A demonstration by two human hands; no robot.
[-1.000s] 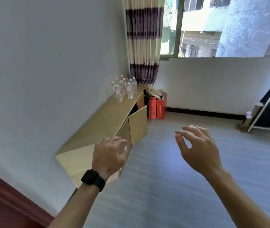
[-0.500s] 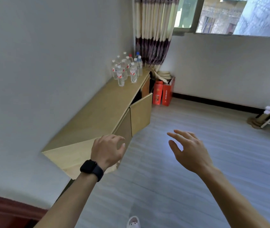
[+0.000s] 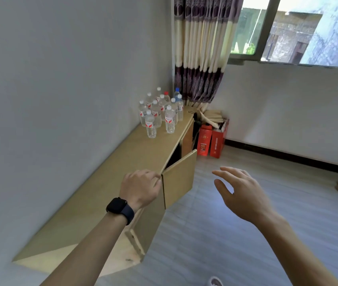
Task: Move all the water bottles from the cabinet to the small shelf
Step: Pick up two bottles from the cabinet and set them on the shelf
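2 empty hands reach forward beside a long low cabinet (image 3: 122, 172), with the water bottles (image 3: 161, 112) well ahead of them.

The cabinet runs along the left wall toward the striped curtain (image 3: 201, 58) in the room's far corner, and 1 door (image 3: 179, 182) on its front stands ajar over the grey floor (image 3: 246, 234). 2 red boxes (image 3: 211, 142) sit on the floor just past the cabinet's far end. The left arm stretches out over the cabinet's front edge. The left hand (image 3: 139, 187) is back-up, fingers loosely curled on nothing, its fingertips by the door's top hinge corner; contact cannot be told. The right hand (image 3: 244, 195) hovers over the floor, fingers apart and slightly bent, thumb down, holding nothing. The bottles stand upright, clustered at the far end of the cabinet top. A dark watch (image 3: 117, 205) wraps the left wrist.
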